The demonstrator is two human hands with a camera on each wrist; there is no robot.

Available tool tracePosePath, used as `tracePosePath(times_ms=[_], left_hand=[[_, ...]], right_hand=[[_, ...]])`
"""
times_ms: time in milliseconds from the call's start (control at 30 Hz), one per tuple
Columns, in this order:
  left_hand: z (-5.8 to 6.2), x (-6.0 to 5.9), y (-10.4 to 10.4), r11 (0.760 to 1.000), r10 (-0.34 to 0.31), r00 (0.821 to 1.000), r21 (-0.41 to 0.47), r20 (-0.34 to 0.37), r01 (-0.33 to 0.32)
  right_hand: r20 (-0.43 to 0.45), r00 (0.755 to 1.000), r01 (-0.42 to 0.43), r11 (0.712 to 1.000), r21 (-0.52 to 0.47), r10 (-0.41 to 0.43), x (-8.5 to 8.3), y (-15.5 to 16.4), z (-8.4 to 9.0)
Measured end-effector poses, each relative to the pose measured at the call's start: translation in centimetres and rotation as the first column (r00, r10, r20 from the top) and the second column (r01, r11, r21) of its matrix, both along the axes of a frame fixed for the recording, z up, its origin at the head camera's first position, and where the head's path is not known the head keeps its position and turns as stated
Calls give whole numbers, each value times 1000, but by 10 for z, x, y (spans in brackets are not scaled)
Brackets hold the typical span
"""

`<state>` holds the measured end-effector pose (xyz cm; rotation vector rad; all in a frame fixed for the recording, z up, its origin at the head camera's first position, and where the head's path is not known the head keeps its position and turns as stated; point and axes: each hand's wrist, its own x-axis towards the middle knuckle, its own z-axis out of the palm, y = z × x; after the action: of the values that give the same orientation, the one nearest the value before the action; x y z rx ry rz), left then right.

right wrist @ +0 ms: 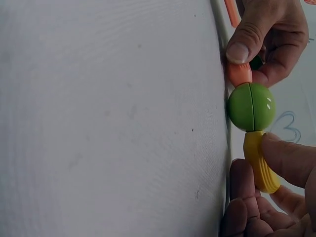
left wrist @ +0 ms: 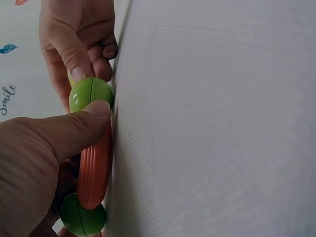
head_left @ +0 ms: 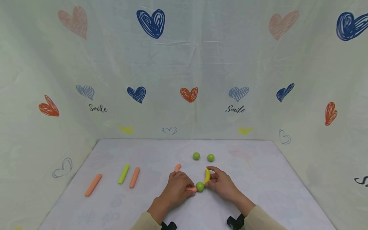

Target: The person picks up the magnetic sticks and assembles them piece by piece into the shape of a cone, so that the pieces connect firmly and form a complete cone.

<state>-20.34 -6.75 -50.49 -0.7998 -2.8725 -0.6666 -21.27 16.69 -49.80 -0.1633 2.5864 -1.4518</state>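
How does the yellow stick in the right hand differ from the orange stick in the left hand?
The yellow stick is curved, with ridges showing in the right wrist view; the orange stick looks almost straight and longer. The yellow stick has a ball only at one end; the orange stick has the middle green ball at one end and a second green ball at the other. Both meet at the middle ball, and each is pinched by one hand.

Glossy, smooth plastic on the green ball — a seam down its middle. Ribbed, duller plastic on the yellow stick and the orange stick. Matt, finely woven cloth over the table — faintly wrinkled.
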Motion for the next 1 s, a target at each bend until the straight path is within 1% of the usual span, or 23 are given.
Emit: tracePosePath(times_ms=[167, 400, 600, 733, 867, 1000], left_hand=[[0, 3, 0, 1000, -9, 1000, 11, -3, 9], [3, 11, 4, 1000, -14, 999, -8, -35, 14], [4, 15, 9, 1000, -4, 1000, -24, -2, 4], [5, 16, 11, 1000, 6, 1000, -30, 15, -6], [7, 17, 12, 999, 17, 999, -32, 43, -16], [8, 18, 12, 999, 15, 999, -30, 43, -14]], right_hand=[[1, 1000, -21, 1000, 21, 21, -1, 1, 0], [6, 998, -66, 998, 22, 66, -2, 2, -1], [23, 997, -81, 996, 37, 80, -2, 3, -1], [15, 997, -81, 996, 48, 80, -1, 2, -1], [4, 998, -69, 996, 60, 69, 0, 1, -1], [-5, 999, -47, 996, 71, 48, 2, -1, -2]])
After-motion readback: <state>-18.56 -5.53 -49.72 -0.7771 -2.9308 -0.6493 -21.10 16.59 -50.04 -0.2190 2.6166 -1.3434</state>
